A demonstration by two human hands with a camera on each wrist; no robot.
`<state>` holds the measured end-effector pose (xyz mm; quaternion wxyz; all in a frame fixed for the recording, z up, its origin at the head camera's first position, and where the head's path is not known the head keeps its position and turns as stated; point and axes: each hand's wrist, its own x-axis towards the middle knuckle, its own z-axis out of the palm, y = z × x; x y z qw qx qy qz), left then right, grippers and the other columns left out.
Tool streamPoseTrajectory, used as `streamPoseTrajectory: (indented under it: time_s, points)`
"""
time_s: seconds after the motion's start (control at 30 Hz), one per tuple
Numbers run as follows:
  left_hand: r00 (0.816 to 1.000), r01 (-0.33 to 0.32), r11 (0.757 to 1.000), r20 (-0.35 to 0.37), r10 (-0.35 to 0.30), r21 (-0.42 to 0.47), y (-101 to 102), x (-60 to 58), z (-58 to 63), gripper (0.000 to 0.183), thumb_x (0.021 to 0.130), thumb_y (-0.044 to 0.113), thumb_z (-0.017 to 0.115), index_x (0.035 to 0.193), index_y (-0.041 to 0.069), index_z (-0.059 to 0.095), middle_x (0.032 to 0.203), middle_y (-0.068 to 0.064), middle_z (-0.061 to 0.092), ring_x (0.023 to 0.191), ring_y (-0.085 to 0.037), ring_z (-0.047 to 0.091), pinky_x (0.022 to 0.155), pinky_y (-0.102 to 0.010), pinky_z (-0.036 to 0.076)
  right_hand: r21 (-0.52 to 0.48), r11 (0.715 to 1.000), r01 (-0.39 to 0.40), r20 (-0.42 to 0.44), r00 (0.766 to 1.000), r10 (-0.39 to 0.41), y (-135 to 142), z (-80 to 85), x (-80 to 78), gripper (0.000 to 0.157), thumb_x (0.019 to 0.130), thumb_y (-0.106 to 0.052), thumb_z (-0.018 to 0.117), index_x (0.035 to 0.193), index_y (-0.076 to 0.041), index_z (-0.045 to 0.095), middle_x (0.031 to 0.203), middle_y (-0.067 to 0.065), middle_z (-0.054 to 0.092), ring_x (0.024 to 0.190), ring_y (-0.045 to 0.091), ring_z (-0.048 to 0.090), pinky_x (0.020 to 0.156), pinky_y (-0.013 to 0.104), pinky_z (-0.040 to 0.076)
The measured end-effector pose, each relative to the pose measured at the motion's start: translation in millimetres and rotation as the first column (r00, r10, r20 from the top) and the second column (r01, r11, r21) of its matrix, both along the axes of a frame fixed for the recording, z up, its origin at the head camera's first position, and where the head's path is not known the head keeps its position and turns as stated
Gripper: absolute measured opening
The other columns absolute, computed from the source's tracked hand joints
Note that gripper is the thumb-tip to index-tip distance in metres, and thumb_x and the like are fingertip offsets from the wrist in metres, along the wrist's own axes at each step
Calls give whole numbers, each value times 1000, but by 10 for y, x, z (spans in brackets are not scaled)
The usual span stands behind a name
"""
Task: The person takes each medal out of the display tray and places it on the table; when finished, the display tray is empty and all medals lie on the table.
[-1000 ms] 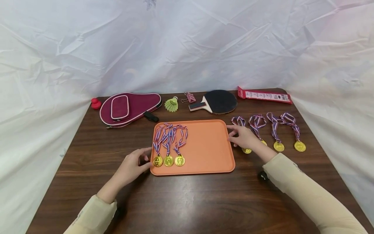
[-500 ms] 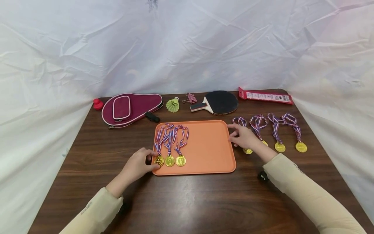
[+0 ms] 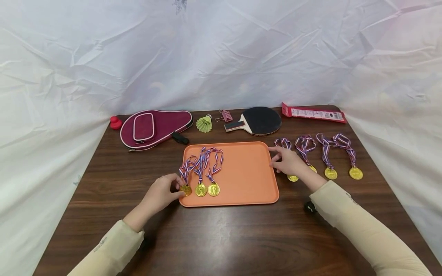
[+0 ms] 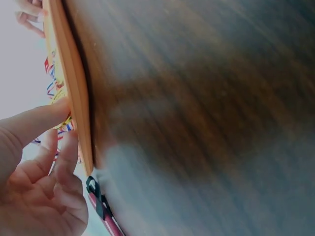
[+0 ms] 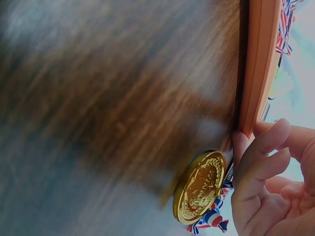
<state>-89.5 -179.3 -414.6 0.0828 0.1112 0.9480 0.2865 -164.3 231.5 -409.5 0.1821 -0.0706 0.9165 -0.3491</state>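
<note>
At the left of the orange tray (image 3: 246, 172), my left hand (image 3: 159, 195) pinches the leftmost gold medal (image 3: 187, 189) between thumb and fingers. Its striped ribbon (image 3: 187, 166) trails up the tray; in the left wrist view the medal (image 4: 60, 96) is partly hidden behind the thumb. Two more gold medals lie beside it, a middle one (image 3: 201, 189) and a right one (image 3: 213, 189), ribbons bunched above. My right hand (image 3: 288, 161) rests its spread fingertips against the tray's right rim. A gold medal (image 5: 201, 189) on the table lies close beside those fingers in the right wrist view.
Several ribboned medals (image 3: 330, 173) lie right of the tray, some partly behind the right hand. Along the back are a maroon paddle case (image 3: 165, 119), a shuttlecock (image 3: 204, 124), a binder clip (image 3: 226, 115), a table tennis paddle (image 3: 261, 120), a red package (image 3: 315, 114) and a red object (image 3: 115, 123).
My left hand has moved from the tray's left edge onto the leftmost medal and drawn it slightly left, its ribbon sliding downward. The right hand stays at the right rim.
</note>
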Motion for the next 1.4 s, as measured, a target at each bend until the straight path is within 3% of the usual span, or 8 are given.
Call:
streamPoseTrajectory:
  time_s: [0.17,0.4,0.67,0.87,1.0,1.17,1.4]
  points:
    - [1000,9,998,18,-10,63,-32,4,45,19,74,17,74,84,14,59,67,4,52,56,-12,45,49,-26,38,6,1000,10,4,1000,-10,-7,-6,5,57,83,-12,63,134,-10,39,84,6,62,58,22,58,53,32,45]
    - [998,36,991,-58,-28,128,-116,-1,207,15,79,15,69,88,14,58,71,3,54,58,-14,47,50,-25,39,-3,1000,15,3,1000,-15,6,-9,6,57,82,-12,64,134,-9,39,85,7,62,59,22,59,53,32,45]
    - [978,-15,995,-204,35,96,-350,-114,398,14,81,15,67,92,15,57,75,2,54,60,-16,46,51,-27,38,-7,1000,2,-4,1000,-2,24,-12,3,56,83,-12,63,134,-8,39,85,7,62,59,21,59,53,32,45]
    - [969,-43,997,-242,58,68,-489,-177,399,15,80,12,68,92,11,58,74,-1,55,60,-16,46,51,-27,37,-13,1000,-5,0,1000,5,21,-20,-2,56,83,-11,63,134,-8,39,85,7,62,59,21,59,54,32,46]
    - [974,-65,996,-215,75,53,-549,-194,334,15,80,13,67,91,10,58,74,-1,54,62,-17,48,55,-29,39,-14,1000,-1,1,1000,1,22,-18,5,56,83,-12,63,134,-8,39,85,7,62,59,22,59,54,32,46]
    - [988,-104,994,-110,105,18,-610,-146,242,14,81,14,67,90,9,59,73,-1,55,64,-15,51,56,-31,40,-12,1000,2,1,1000,-2,21,-14,12,56,83,-11,63,134,-8,39,84,8,62,59,22,59,53,32,46]
    - [996,-85,996,27,86,-35,-656,-54,147,11,79,12,67,88,8,61,67,1,56,59,-13,49,56,-31,38,-2,1000,-9,-8,1000,9,7,-23,1,56,84,-11,62,135,-9,39,84,6,62,58,20,58,53,32,45]
